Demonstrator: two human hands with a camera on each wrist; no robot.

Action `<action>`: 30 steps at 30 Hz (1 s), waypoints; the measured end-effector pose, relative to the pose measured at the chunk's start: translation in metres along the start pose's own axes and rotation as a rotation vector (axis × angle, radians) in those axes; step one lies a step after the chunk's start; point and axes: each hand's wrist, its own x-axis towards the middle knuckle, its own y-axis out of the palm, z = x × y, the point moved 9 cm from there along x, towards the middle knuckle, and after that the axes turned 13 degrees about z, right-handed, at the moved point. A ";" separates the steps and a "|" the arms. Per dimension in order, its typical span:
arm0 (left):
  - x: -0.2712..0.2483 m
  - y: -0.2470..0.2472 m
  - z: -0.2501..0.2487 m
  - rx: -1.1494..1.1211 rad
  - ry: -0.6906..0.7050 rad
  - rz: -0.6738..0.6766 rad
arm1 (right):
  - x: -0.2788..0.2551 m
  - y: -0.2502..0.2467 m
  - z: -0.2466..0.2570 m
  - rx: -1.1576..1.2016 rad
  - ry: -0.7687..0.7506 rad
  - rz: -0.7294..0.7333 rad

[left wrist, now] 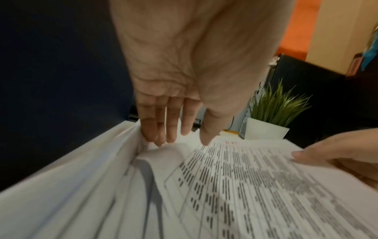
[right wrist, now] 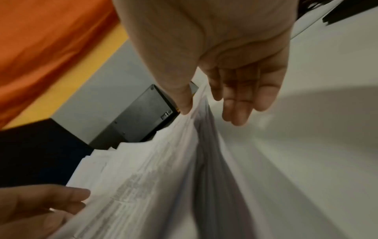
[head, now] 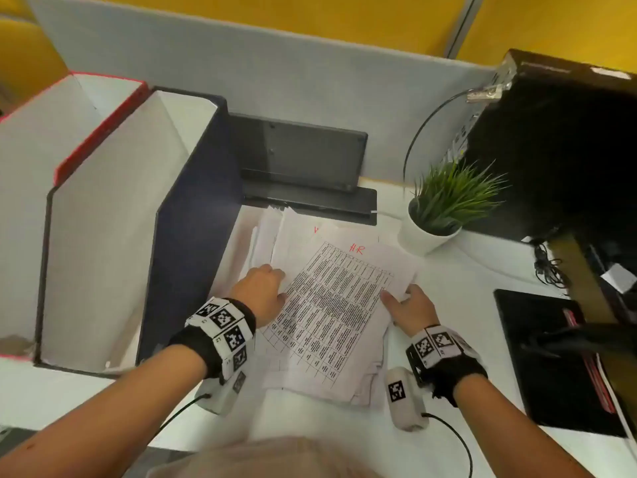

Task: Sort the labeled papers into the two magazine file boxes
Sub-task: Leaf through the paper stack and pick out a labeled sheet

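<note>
A loose stack of printed papers [head: 331, 305] lies mid-desk, its top sheet a dense table marked "HR" in red. My left hand [head: 265, 288] is at the stack's left edge: the fingertips dig into the buckled edge [left wrist: 155, 137] and the thumb lies on the top sheet. My right hand [head: 400, 294] holds the right edge, thumb on top [right wrist: 186, 108], fingers past the edge below. Left of the stack stand the dark blue file box [head: 193, 236] and, beyond it, the red file box [head: 100, 129], both open-topped with white insides.
A potted plant [head: 437, 215] stands right behind the stack. A black flat device [head: 303, 157] leans on the grey partition. A black computer case [head: 551, 150], cables [head: 548, 263] and a black folder [head: 551, 357] fill the right side.
</note>
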 end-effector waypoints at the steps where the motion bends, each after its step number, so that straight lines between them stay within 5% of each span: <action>1: 0.002 0.004 0.004 0.005 -0.044 0.031 | 0.001 0.003 0.002 -0.016 -0.016 -0.001; 7: 0.005 0.014 0.017 -0.173 -0.126 -0.027 | -0.001 0.021 -0.003 -0.015 -0.017 -0.007; 17: -0.014 0.001 0.036 -0.497 -0.128 -0.246 | -0.019 -0.004 0.023 -0.032 -0.191 -0.231; 23: -0.025 0.017 0.036 -0.424 -0.165 -0.122 | -0.019 0.018 0.050 -0.071 -0.336 -0.096; 30: -0.014 0.000 0.036 -0.175 -0.227 -0.094 | -0.020 0.049 0.035 -0.295 -0.213 0.102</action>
